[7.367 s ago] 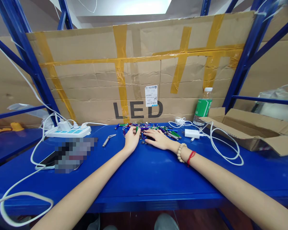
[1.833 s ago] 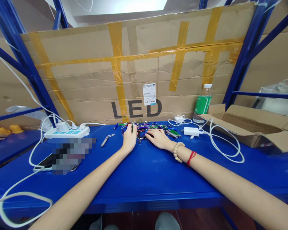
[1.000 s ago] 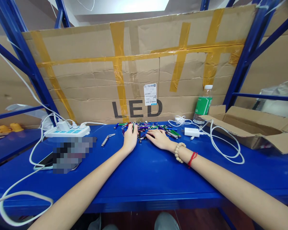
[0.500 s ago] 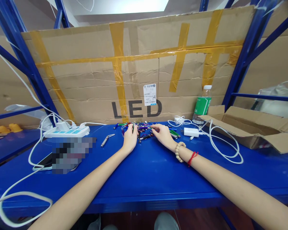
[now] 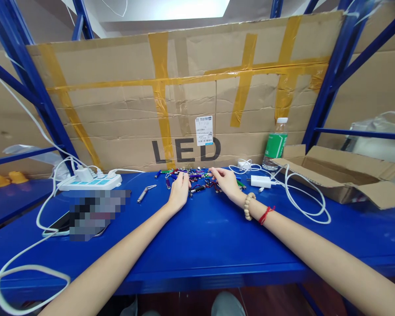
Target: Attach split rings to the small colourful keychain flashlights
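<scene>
A heap of small coloured keychain torches (image 5: pixel 197 176) lies on the blue shelf (image 5: pixel 197 237) against the taped cardboard sheet marked LED (image 5: pixel 187 96). My left hand (image 5: pixel 179 191) rests at the heap's left edge, fingers bent over some pieces; what it holds is hidden. My right hand (image 5: pixel 226 183), with a bead bracelet and red string at the wrist, hovers at the heap's right side, fingertips pinched on a small piece. One silver torch (image 5: pixel 145 193) lies apart to the left.
A white power strip (image 5: pixel 88 181) with plugged chargers and cables sits at the left, a phone (image 5: pixel 61 224) beside a blurred patch. A white charger (image 5: pixel 259 181) with a looped cable, a green-labelled bottle (image 5: pixel 273 145) and an open cardboard box (image 5: pixel 342 175) stand at the right.
My right hand lifted off the heap and shifted right, closing its fingertips on a small piece. The left hand stayed at the heap's left edge.
</scene>
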`<state>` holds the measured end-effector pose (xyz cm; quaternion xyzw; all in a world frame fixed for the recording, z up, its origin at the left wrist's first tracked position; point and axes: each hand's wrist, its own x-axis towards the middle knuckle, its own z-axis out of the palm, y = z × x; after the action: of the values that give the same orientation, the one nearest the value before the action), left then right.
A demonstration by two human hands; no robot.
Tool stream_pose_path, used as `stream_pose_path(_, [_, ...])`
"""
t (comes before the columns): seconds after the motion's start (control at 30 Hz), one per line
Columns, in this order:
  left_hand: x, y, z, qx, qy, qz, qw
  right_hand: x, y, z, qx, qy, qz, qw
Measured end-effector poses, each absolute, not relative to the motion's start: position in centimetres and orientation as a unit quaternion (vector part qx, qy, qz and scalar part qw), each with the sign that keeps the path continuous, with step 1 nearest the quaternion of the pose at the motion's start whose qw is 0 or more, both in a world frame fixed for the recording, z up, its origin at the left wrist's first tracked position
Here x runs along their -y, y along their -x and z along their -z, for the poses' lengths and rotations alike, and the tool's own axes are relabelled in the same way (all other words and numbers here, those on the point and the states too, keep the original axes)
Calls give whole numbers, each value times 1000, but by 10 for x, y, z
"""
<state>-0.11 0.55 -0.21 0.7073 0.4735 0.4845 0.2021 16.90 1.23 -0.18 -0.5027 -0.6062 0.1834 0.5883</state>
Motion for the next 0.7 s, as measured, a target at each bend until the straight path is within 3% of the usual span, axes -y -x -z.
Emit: stream_pose_path(0.7, [-2,-1,0,-396,-805,-414,153,-5,-161,-1,549,448,-357,608])
